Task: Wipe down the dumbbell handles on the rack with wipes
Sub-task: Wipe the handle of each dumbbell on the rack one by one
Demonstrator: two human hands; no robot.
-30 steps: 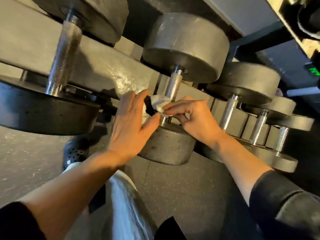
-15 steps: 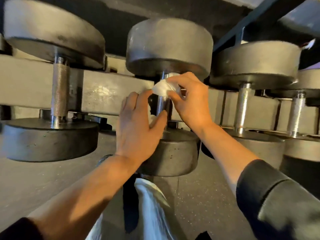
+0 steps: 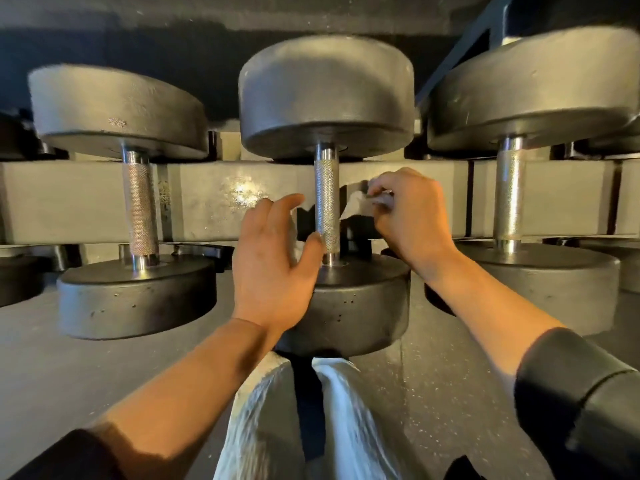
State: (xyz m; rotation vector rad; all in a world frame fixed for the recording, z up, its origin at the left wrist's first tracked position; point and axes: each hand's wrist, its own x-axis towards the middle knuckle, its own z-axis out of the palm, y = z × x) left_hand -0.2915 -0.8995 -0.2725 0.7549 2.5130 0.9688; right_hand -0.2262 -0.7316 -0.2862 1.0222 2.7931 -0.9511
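Three dark dumbbells lie across the rack rail [image 3: 214, 199], each with a knurled steel handle. The middle handle [image 3: 327, 202] stands bare between my hands. My right hand [image 3: 408, 216] is just right of it and pinches a crumpled white wipe [image 3: 355, 206] in its fingertips, close to the handle. My left hand [image 3: 273, 261] hovers on the left with fingers loosely spread, its thumb tip against the lower handle. A pale scrap [image 3: 296, 237] shows behind its palm; whether it is held is unclear. The left handle [image 3: 140, 206] and right handle [image 3: 509, 195] are untouched.
The near weight heads [image 3: 138, 299] [image 3: 360, 306] [image 3: 554, 289] jut toward me over a speckled rubber floor [image 3: 433, 393]. More dumbbells continue at both edges. A dark upper shelf [image 3: 207, 39] overhangs the row. My light trousers [image 3: 263, 420] fill the bottom centre.
My right hand slid the wipe up the middle handle, then drew it off to the right and lower. My left hand stayed beside the handle. The view swung level with the rack.
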